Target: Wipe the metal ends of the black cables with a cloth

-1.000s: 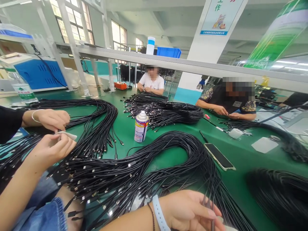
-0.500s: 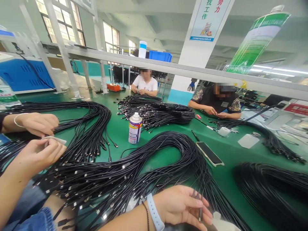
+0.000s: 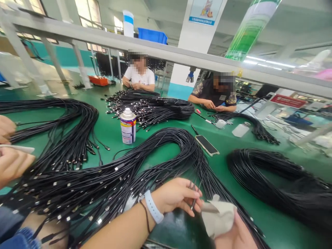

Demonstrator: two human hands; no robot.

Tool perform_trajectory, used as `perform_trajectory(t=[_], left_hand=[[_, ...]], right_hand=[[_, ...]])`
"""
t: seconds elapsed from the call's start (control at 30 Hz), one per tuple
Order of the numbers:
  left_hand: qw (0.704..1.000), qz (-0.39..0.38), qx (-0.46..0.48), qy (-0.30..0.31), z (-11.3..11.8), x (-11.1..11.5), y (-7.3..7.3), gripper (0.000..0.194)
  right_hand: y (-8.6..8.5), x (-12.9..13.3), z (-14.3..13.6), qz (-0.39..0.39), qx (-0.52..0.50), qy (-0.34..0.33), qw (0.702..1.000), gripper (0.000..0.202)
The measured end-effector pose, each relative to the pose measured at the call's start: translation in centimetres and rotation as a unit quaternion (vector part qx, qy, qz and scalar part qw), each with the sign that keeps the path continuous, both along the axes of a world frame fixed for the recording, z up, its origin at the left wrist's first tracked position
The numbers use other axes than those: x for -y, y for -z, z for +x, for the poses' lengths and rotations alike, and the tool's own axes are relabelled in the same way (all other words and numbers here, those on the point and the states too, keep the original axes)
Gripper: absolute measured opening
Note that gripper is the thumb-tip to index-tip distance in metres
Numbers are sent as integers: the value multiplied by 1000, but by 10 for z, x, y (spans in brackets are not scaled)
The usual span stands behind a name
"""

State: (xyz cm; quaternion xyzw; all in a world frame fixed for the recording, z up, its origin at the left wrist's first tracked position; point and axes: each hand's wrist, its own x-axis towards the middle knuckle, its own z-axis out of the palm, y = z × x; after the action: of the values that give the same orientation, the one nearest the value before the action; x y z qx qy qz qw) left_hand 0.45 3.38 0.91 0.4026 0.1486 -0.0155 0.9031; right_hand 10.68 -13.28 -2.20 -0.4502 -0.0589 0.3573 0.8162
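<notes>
My left hand [image 3: 176, 195], with a pale blue watch band [image 3: 153, 207] on its wrist, pinches a black cable [image 3: 193, 203] near its plug end. At the lower right, my right hand [image 3: 240, 233] grips an off-white cloth [image 3: 219, 218], whose edge is close to the left fingertips. I cannot tell whether the cloth touches the cable. Behind and beside my hands, a large bundle of black cables [image 3: 168, 136] curves across the green table [image 3: 166, 154], with many metal-tipped plugs spread toward the lower left.
A spray can [image 3: 128, 128] stands beyond the bundle. A phone [image 3: 206, 145] lies to its right. More cable coils [image 3: 261, 186] are at the right and a pile [image 3: 155, 107] behind. Another person's hands [image 3: 12, 162] hold a cloth at far left. Two people sit opposite, below a shelf rail [image 3: 160, 50].
The view has swung to the right. My right hand and more of its cloth have come into sight, close to my left hand, which still holds the cable.
</notes>
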Motion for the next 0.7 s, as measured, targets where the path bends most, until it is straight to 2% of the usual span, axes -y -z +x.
perform_trajectory(t=[0.13,0.33,0.53,0.7], left_hand=[[999,47,-9,4,0,5,-4,30],[993,105,-44,-10,6,10,-4,35],[993,74,-82,-36,12,6,-5,23],[994,67,-74,-52,15,6,-4,13]], right_hand=[[-25,-19,-1,3,-69,-22,997,27],[-46,-47,5,31,-97,-15,995,18],[-53,-51,17,9,-90,1,996,14],[-48,-57,32,-11,2,-25,1000,10]])
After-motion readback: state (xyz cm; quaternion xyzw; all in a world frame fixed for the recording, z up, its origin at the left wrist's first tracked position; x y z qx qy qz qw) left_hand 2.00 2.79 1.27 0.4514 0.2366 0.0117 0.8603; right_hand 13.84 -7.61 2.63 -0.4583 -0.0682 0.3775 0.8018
